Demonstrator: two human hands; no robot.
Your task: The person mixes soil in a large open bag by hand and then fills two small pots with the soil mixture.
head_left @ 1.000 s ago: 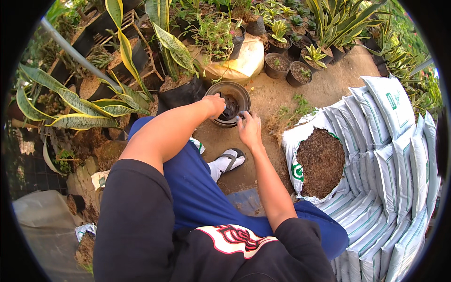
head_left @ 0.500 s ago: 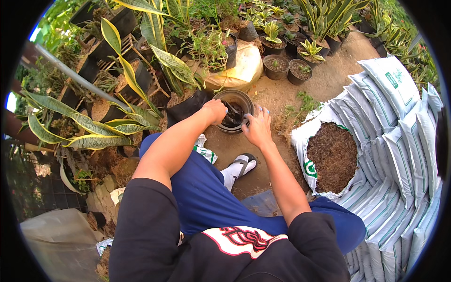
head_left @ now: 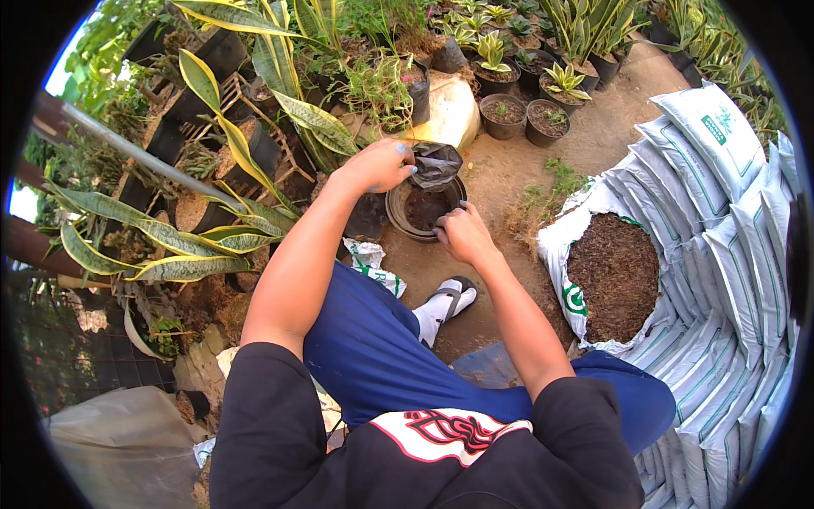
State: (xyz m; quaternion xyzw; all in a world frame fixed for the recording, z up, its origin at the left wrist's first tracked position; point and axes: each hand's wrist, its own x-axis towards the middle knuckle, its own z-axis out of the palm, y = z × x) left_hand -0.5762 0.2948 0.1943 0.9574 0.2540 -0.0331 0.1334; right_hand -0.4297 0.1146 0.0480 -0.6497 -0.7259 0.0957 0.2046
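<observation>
In front of me stands a round dark plastic pot (head_left: pixel 396 214) with brown soil showing in its bottom. My left hand (head_left: pixel 386 166) pinches a crumpled black plastic bag (head_left: pixel 437 166) above the pot's far rim. At the near right rim, my right hand (head_left: pixel 465 233) has its fingers curled over the pot's edge. Another black bag or soft pot (head_left: pixel 368 217) lies against the left side of the pot, partly behind my left forearm.
An open white sack of brown soil mix (head_left: pixel 612 271) stands at right, beside stacked white sacks (head_left: pixel 729 246). Snake plants (head_left: pixel 161 222) lean in from the left. Small potted plants (head_left: pixel 548 123) and a pale full sack (head_left: pixel 449 110) stand beyond the pot.
My left hand has lifted the black plastic bag up out of the pot toward its far rim. My right hand's fingers, spread before, are now curled on the rim.
</observation>
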